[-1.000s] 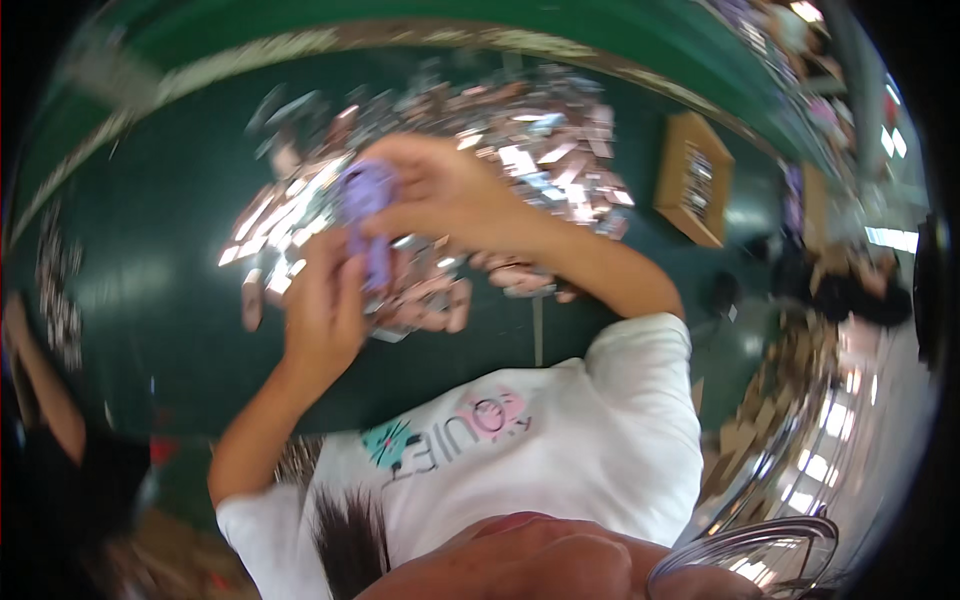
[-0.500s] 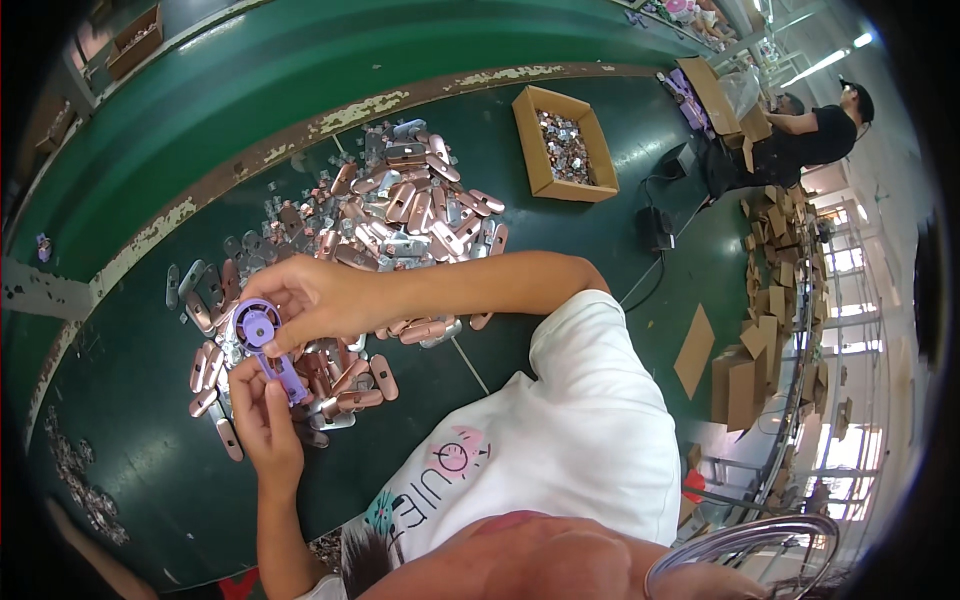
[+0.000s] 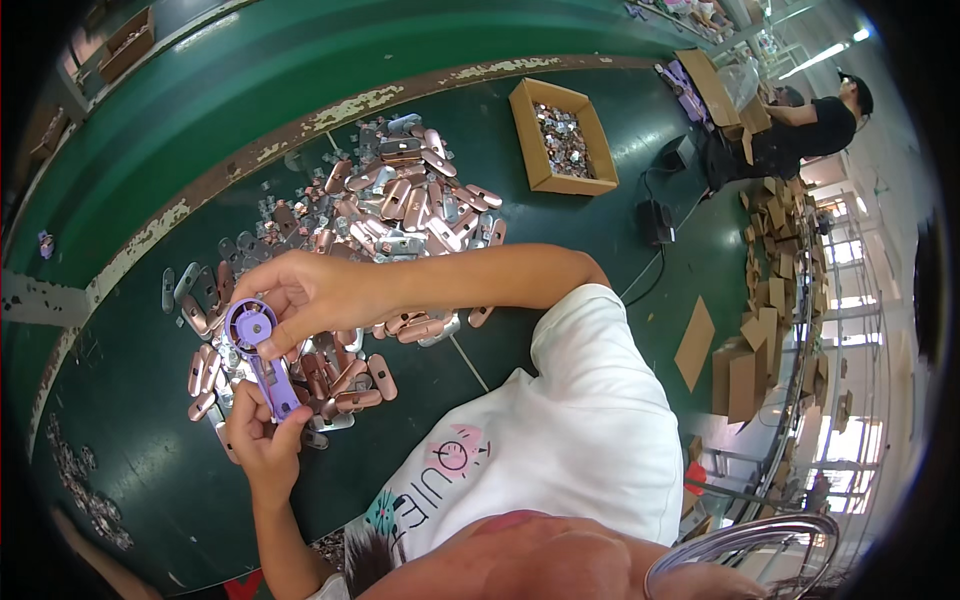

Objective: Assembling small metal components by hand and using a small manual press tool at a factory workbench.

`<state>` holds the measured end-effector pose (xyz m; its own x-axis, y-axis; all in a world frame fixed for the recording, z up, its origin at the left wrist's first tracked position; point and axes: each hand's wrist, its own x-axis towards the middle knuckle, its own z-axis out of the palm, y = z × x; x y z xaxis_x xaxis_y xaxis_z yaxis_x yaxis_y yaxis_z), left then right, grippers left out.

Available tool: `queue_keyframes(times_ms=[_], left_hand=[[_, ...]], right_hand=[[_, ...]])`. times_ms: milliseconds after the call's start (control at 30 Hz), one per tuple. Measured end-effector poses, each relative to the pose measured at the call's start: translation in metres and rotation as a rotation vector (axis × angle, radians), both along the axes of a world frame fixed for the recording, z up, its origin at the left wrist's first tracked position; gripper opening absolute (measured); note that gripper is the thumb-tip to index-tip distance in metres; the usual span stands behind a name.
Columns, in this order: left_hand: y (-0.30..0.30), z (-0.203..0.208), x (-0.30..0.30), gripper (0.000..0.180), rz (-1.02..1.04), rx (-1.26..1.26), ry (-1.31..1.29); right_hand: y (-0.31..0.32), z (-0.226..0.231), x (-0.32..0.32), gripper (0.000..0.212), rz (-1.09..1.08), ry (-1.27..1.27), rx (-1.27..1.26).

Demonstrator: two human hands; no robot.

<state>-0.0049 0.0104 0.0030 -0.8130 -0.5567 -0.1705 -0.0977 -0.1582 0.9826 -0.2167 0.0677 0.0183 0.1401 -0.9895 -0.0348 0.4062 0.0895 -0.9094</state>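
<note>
A purple plastic part, like a small fan body with a round ringed head and a slim handle, hangs between my hands over the pile. My right hand grips it near the round head, thumb on the front by the neck. Below, my left hand pinches the handle's lower end between thumb and fingers. Under and around both hands lies a heap of rounded oblong pieces, metallic pink and silver-grey, each with a small dark hole. Small shiny bits are mixed in along the heap's far left side.
A cardboard box of small metallic parts stands at the back right of the green table. Beyond it are black adapters with a cable and a person in black. Small silvery parts lie at the left. Cartons stack at right.
My left hand has slid down toward the handle's end, showing more of the handle. The purple part's round head has shifted slightly left; my right hand keeps its grip.
</note>
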Motion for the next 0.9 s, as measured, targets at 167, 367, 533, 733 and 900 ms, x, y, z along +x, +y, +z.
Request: queue_keyframes(times_ms=[167,367,533,733,900], left_hand=[[0.002,-0.002,0.003,0.033,-0.024,0.016,0.033],[0.002,-0.003,0.004,0.026,-0.04,-0.112,0.017],[0.008,-0.013,-0.006,0.015,0.098,-0.191,0.064],[0.008,0.002,0.003,0.017,0.012,-0.01,0.029],[0.015,0.002,-0.005,0.035,-0.027,0.03,-0.011]], right_hand=[[-0.001,-0.011,0.006,0.037,0.059,-0.249,0.101],[-0.001,-0.009,0.007,0.037,0.039,-0.223,0.032],[-0.002,-0.005,0.009,0.04,-0.139,0.0,-0.142],[0.005,0.002,0.011,0.038,-0.053,-0.166,0.054],[0.007,0.002,0.009,0.028,-0.039,-0.124,0.022]])
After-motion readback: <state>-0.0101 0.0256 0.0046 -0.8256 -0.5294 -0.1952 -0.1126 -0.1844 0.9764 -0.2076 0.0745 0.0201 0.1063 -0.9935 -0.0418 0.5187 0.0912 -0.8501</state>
